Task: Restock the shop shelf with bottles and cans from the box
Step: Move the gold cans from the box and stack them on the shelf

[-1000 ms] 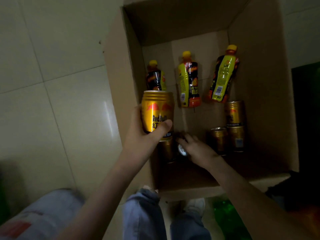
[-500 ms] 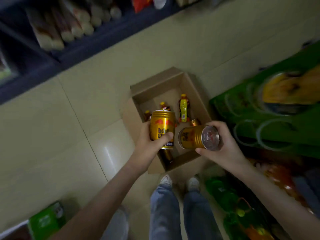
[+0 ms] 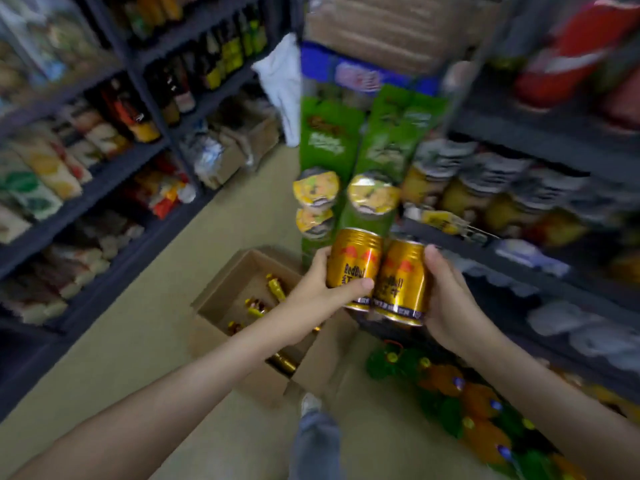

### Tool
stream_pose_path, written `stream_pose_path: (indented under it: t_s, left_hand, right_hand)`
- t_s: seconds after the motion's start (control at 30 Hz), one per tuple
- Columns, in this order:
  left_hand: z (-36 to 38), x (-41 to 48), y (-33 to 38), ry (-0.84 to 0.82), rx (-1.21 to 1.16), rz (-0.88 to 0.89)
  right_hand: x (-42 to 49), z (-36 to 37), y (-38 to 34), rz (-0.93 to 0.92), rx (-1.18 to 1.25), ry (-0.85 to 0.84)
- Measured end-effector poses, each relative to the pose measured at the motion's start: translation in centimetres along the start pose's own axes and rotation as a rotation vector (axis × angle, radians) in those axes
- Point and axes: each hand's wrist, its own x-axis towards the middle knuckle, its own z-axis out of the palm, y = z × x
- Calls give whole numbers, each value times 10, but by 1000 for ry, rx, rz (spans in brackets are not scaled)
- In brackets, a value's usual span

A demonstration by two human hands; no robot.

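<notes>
My left hand point(image 3: 313, 294) grips a gold Red Bull can point(image 3: 353, 263), upright, thumb across its front. My right hand point(image 3: 450, 303) grips a second gold can point(image 3: 401, 282) right beside it; the two cans touch. Both are held at chest height in front of the dark shelf point(image 3: 519, 275) on the right. Below them the open cardboard box point(image 3: 221, 299) stands on the floor with several yellow-capped bottles point(image 3: 275, 287) and gold cans point(image 3: 282, 362) still inside.
Dark shelving with packaged goods point(image 3: 86, 188) lines the left of the aisle. Green cartons with cup lids point(image 3: 374, 174) stand behind the cans. Bottles with green and orange wrapping point(image 3: 460, 407) lie on the floor at lower right. My foot point(image 3: 310, 403) is beside the box.
Both hands have risen out of the box with a can each. The right can turned from sideways to upright and now sits against the left can. My view swung up to the shelves.
</notes>
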Motion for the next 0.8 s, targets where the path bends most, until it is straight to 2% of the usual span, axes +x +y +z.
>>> stream_pose_path:
  t_s: [0.13, 0.2, 0.3, 0.47, 0.67, 0.8]
  left_hand:
    - [122, -21, 6, -136, 27, 17]
    - [189, -34, 3, -210, 42, -4]
    - [285, -51, 2, -341, 52, -13]
    - [421, -72, 14, -486, 86, 35]
    - [535, -74, 60, -609, 166, 170]
    - [601, -59, 106, -672, 128, 283]
  right_hand:
    - [-94, -85, -7, -68, 129, 292]
    - [-147, -131, -10, -77, 210, 384]
    - [-223, -200, -14, -114, 322, 433]
    - [-326, -291, -36, -256, 211, 541]
    - [-389, -371, -93, -491, 121, 673]
    - [-411, -421, -149, -664, 104, 662]
